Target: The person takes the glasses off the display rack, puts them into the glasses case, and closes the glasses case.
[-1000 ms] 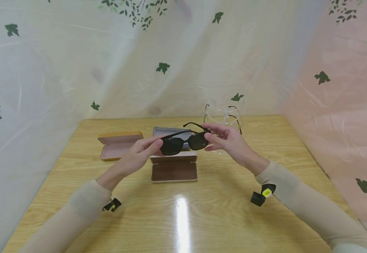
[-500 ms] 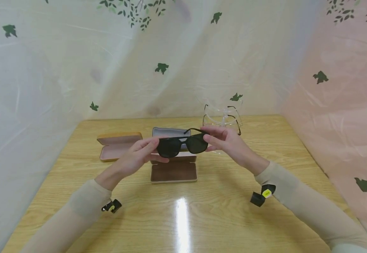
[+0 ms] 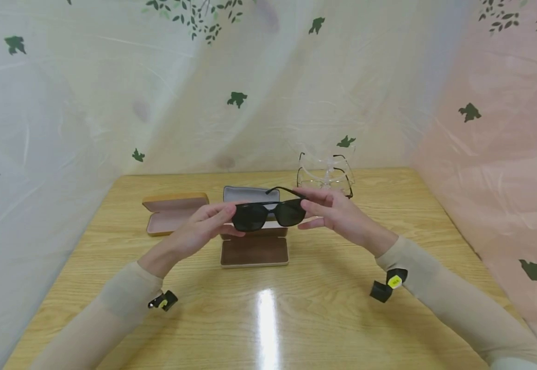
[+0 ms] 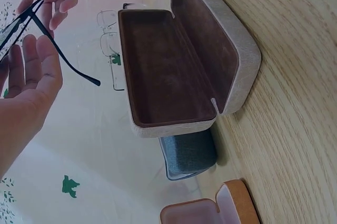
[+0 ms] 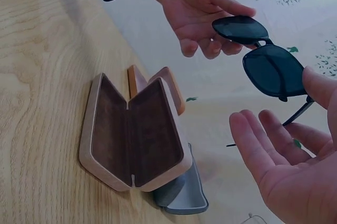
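Observation:
A pair of black sunglasses is held up over the cases, dark lenses toward the head camera. My left hand pinches one end of the frame between thumb and fingers. At the other end my right hand pinches near the hinge, its lower fingers spread away. One temple arm sticks out unfolded in the left wrist view; the other is mostly hidden. Below the sunglasses an eyeglass case, pale outside and brown inside, stands with its lid up and nothing inside.
Behind the pale case sits a grey-blue eyeglass case, lid up. An orange-tan case with pink lining lies opened at the left. At the back right, a clear display stand carries wire-framed glasses. Fabric walls enclose the wooden table.
The sunglasses have tilted so their lenses face the head camera more squarely, and the left temple arm has dropped from sight behind them. My right hand has shifted slightly.

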### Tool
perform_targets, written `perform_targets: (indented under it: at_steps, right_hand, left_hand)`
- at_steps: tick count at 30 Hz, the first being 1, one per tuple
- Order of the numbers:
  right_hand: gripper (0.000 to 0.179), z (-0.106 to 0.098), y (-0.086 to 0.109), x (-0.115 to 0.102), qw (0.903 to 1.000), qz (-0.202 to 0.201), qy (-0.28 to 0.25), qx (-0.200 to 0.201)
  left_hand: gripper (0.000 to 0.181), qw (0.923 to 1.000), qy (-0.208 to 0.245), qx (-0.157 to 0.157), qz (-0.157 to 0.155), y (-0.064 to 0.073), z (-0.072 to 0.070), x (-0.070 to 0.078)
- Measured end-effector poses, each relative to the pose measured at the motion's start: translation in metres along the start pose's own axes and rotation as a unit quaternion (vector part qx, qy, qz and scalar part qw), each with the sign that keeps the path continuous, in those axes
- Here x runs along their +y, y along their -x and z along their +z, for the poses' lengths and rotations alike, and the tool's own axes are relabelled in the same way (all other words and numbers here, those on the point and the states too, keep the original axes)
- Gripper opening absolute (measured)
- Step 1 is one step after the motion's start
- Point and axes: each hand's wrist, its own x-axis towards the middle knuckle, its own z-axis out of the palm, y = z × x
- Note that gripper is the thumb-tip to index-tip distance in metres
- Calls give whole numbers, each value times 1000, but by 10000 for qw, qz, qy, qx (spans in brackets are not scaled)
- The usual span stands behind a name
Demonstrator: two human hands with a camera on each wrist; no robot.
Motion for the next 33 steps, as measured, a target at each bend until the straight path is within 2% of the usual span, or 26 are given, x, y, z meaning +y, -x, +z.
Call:
perform_targets:
  at_steps: [9,15,20,24,27,31,33]
  right_hand:
    - [56,-2,3,-1,9996,168,-217,17]
    - [54,0,5,-3,9984,202,-171,-495]
    - [52,2,6,-3,9964,164,-354,-758]
    - [47,3,4,-1,9921,37,-713,-1033]
    - [43,5,2,1,9870,-70,-924,-1311]
    - [40,6,-1,3,9824,-156,-1052,-1536]
    - [40,5,-1,4,9812,-183,-1084,-1585]
  left_hand:
    - [50,9998,-150,135,-80,-1,0,-2]
    - [49,9986,-310,330,-263,-2,-1,-4]
    - [43,9926,-840,740,-475,-2,-3,-7]
    - [40,9860,-1177,1128,-363,-3,-3,-9]
    - [40,9880,-933,1189,-317,-3,-3,-10]
    - [43,9944,-428,903,-356,-1,-4,-9]
    - [45,9959,-315,747,-395,0,-4,-8]
